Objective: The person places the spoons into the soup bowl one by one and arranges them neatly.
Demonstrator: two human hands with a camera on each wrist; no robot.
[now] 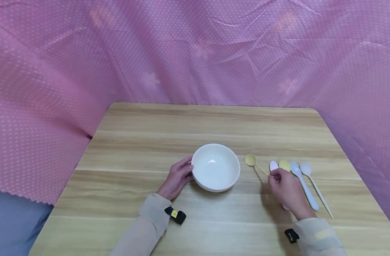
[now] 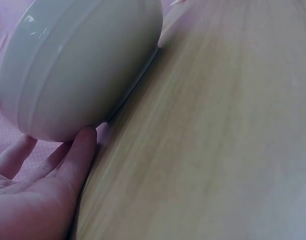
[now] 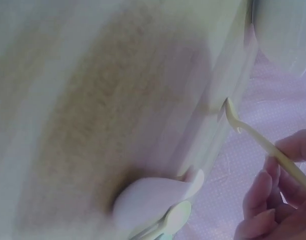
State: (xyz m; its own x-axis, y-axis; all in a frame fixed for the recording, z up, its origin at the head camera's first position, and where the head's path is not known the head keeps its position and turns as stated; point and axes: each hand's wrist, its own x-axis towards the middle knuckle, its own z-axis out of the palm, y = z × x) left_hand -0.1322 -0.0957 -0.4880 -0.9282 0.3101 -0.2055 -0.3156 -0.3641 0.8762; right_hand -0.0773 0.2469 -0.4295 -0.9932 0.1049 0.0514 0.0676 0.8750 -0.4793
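Note:
A white bowl (image 1: 215, 168) stands upright near the middle of the wooden table. My left hand (image 1: 177, 179) rests its extended fingertips on the bowl's left outer wall; in the left wrist view they touch its lower side. To the right of the bowl, my right hand (image 1: 286, 192) pinches the handle of a yellow spoon (image 1: 250, 160) between thumb and fingers. That spoon slants, its head low over the table and pointing toward the bowl; I cannot tell whether the tip touches the wood. Beneath this hand lie a pale pink spoon (image 1: 273, 165) and another yellow spoon (image 1: 284, 165), both partly hidden.
Right of the hand lie a light blue, knife-like utensil (image 1: 305, 186) and a pale spoon (image 1: 316, 190), side by side. A pink dotted cloth (image 1: 195, 53) hangs behind and beside the table (image 1: 169, 124). Blue fabric (image 1: 15, 222) shows at the lower left.

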